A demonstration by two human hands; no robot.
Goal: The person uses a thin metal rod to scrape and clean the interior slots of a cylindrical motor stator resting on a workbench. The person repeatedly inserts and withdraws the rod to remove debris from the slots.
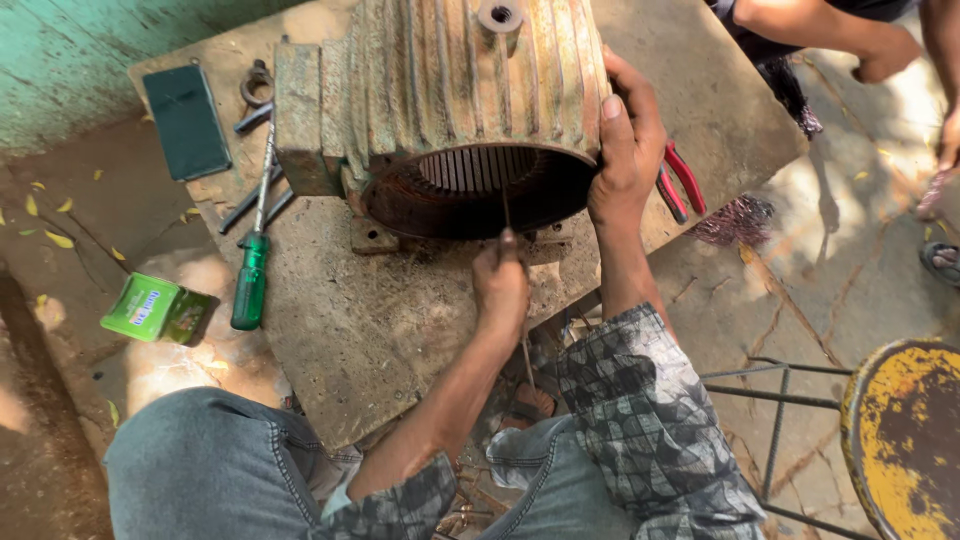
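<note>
A big ribbed, rust-stained motor housing (450,90) lies on a worn slab (350,330), its open end facing me with slotted stator teeth inside. My left hand (500,285) is closed on a thin metal blade (506,212) whose tip reaches up into the slots at the bottom of the opening. A long thin strip hangs below that hand toward my lap. On the right side of the housing's rim, my right hand (628,150) grips the edge, thumb up along the casing.
A green-handled screwdriver (250,280), spanners (255,100) and a dark phone (186,120) lie left of the housing. Red-handled pliers (682,180) and a wad of wire (735,220) lie right. A green box (150,308), a yellow stool (900,430) and another person's hands (890,55) surround.
</note>
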